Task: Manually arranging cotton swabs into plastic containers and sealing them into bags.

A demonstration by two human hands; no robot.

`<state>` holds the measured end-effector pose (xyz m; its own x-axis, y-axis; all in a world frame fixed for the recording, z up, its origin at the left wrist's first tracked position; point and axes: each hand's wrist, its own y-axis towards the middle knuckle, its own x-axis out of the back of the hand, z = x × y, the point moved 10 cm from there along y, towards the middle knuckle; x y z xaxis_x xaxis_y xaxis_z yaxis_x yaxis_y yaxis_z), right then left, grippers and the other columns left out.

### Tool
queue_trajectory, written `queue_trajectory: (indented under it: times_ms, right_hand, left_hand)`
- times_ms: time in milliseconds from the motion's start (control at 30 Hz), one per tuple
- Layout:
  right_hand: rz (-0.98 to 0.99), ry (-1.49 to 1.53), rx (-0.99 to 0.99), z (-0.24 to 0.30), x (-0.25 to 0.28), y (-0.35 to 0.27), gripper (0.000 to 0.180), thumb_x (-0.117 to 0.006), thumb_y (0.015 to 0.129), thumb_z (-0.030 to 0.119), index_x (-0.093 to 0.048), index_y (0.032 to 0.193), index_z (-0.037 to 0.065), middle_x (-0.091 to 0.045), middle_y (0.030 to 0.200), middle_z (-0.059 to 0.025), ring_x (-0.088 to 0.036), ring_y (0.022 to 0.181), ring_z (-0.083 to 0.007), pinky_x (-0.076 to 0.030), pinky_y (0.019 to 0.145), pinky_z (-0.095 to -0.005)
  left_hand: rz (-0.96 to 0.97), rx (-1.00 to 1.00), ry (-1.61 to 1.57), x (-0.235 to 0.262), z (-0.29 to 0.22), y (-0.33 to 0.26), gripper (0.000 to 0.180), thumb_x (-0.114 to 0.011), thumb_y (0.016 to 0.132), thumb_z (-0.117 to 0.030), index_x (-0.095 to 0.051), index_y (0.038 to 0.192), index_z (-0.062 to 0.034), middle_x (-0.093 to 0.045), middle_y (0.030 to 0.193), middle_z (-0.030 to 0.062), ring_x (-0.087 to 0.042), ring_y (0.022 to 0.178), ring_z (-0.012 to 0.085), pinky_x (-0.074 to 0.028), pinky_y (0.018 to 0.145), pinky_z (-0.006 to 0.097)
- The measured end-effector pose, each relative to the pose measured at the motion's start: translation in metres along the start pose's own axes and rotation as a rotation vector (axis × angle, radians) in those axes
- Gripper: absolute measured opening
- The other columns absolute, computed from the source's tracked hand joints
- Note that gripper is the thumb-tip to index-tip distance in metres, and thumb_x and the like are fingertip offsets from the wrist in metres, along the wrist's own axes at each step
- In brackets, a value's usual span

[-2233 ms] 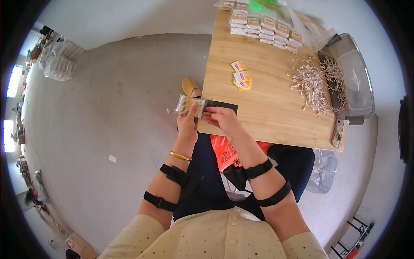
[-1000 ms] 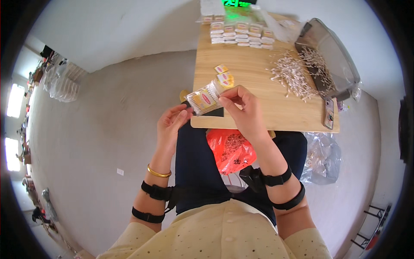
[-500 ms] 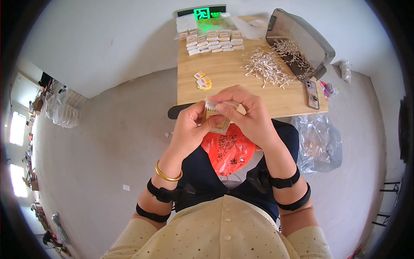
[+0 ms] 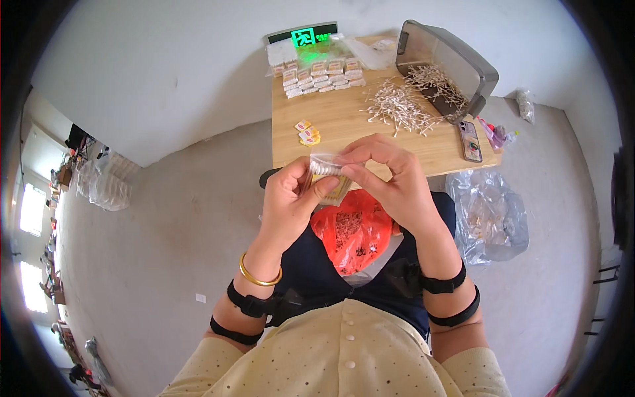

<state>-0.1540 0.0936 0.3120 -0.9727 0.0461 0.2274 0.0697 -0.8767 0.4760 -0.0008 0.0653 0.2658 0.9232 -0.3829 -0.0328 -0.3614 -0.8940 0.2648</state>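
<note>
A small clear packet (image 4: 325,167) is held between the two hands, in front of the chest and just before the near edge of the worktop (image 4: 344,126). A short row of white pieces is seen inside it. Its long axis lies almost level, from 9 o'clock to 3 o'clock, with the right end a little higher. A yellowish card (image 4: 335,192) is seen behind it, under the fingers.

The left hand (image 4: 291,202) is closed on the left end of the packet, the thumb being pressed on its front. The right hand (image 4: 387,175) is closed on the right end, the packet being pinched by the fingertips from above.

Half a second ago both hands were held tightly together over the packet, and it was nearly hidden; now the hands are set a little apart and the packet is seen between them. One second ago the packet was held only by the right hand, higher and over the worktop edge.

A red plastic bag (image 4: 354,231) is lying on the lap, at 6 o'clock from the hands. On the worktop, a heap of white sticks (image 4: 397,106) is seen at 1 o'clock, rows of small packs (image 4: 321,76) at 12 o'clock, and a phone (image 4: 471,140) at 3 o'clock. A grey bin (image 4: 456,66) is standing at the far right corner.
</note>
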Motion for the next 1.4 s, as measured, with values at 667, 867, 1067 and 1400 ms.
queue_trajectory:
  times_ms: [667,867,1067,1400]
  right_hand:
    - [0.083,-0.032,0.17,0.046,0.0,-0.002,0.016,-0.074,0.087,0.0,-0.078,0.102,0.005,-0.071,0.107,-0.01,-0.069,0.1,-0.0286,-0.054,0.088,-0.0374]
    - [0.011,0.235,0.052,0.028,0.006,-0.006,0.017,-0.073,0.088,-0.001,-0.075,0.106,0.001,-0.071,0.107,-0.009,-0.067,0.104,-0.0228,-0.052,0.093,-0.0359]
    - [0.042,0.257,-0.065,-0.009,-0.003,-0.008,0.017,-0.074,0.092,0.003,-0.074,0.109,-0.001,-0.07,0.107,-0.0082,-0.064,0.101,-0.0162,-0.052,0.092,-0.0314]
    - [-0.035,0.464,-0.324,-0.082,-0.016,-0.015,0.018,-0.067,0.101,0.011,-0.07,0.109,-0.004,-0.073,0.105,-0.006,-0.065,0.099,-0.0103,-0.053,0.09,-0.0274]
  left_hand:
    - [-0.018,-0.205,0.094,-0.001,-0.033,-0.012,0.02,-0.075,0.095,-0.005,-0.068,0.111,0.0033,-0.074,0.1,0.0062,-0.068,0.094,0.0083,-0.055,0.082,0.023]
    - [-0.083,-0.374,0.127,0.001,-0.044,-0.009,0.021,-0.075,0.092,-0.004,-0.069,0.111,0.0019,-0.074,0.111,0.0103,-0.071,0.103,0.0144,-0.058,0.086,0.027]
    - [-0.036,-0.201,0.057,-0.001,-0.013,-0.004,0.021,-0.078,0.091,-0.006,-0.07,0.11,-0.0004,-0.073,0.102,0.0049,-0.066,0.092,0.0081,-0.053,0.08,0.023]
    - [-0.077,0.024,-0.073,0.015,0.018,0.009,0.019,-0.067,0.101,-0.008,-0.067,0.112,0.0073,-0.073,0.101,0.007,-0.067,0.092,0.008,-0.055,0.082,0.024]
